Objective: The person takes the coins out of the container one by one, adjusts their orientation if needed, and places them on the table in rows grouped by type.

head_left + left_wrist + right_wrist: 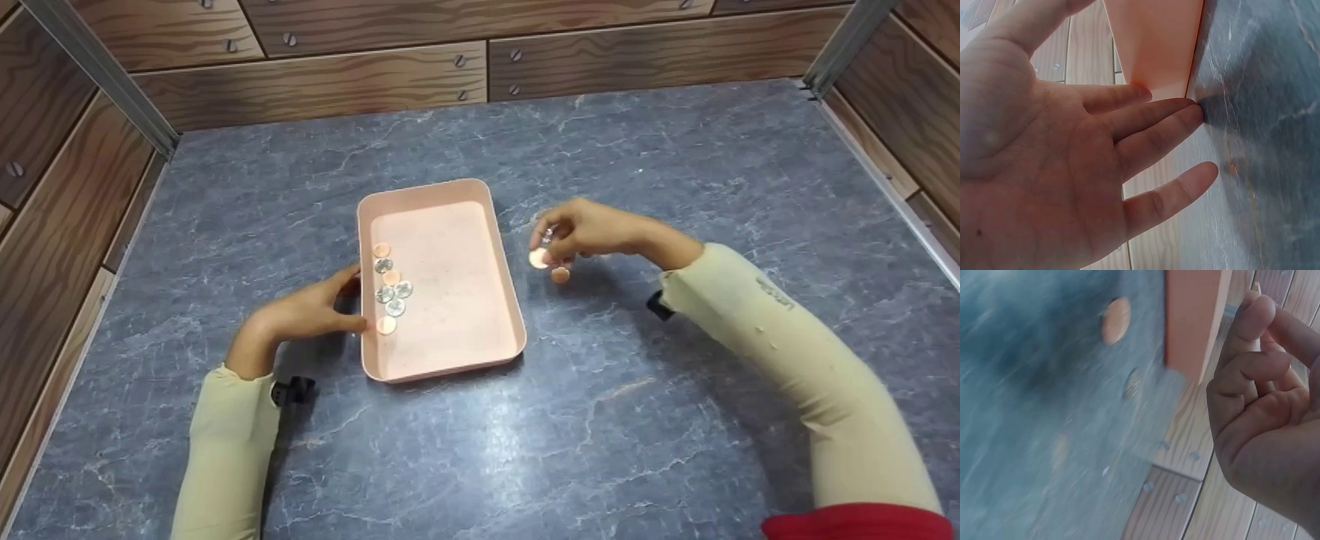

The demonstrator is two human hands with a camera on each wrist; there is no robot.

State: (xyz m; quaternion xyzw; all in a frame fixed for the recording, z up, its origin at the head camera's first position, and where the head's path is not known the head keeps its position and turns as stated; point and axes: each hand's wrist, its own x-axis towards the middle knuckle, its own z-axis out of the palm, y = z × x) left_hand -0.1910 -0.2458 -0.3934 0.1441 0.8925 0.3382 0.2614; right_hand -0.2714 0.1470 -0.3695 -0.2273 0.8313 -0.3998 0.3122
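Note:
A shallow pink tray [442, 367] lies on the table, with several copper-coloured and silver coins [395, 307] along its left side. My left hand [315, 306] touches the tray's left wall, its thumb on the near part. In the left wrist view the fingers [1157, 140] are spread and nearly straight, and the palm holds nothing. Just right of the tray, my right hand [589, 231] pinches a shiny copper-coloured coin [538, 258] between thumb and finger, above the table. Below it lie another copper-coloured coin [1116, 320] and a silver coin [1132, 384].
The grey-blue marbled table [637, 450] carries the tray and loose coins. Wood-patterned panels [315, 90] stand along the back and both sides, with metal posts at the corners. A blurred pale spot [1060, 453] shows on the table in the right wrist view.

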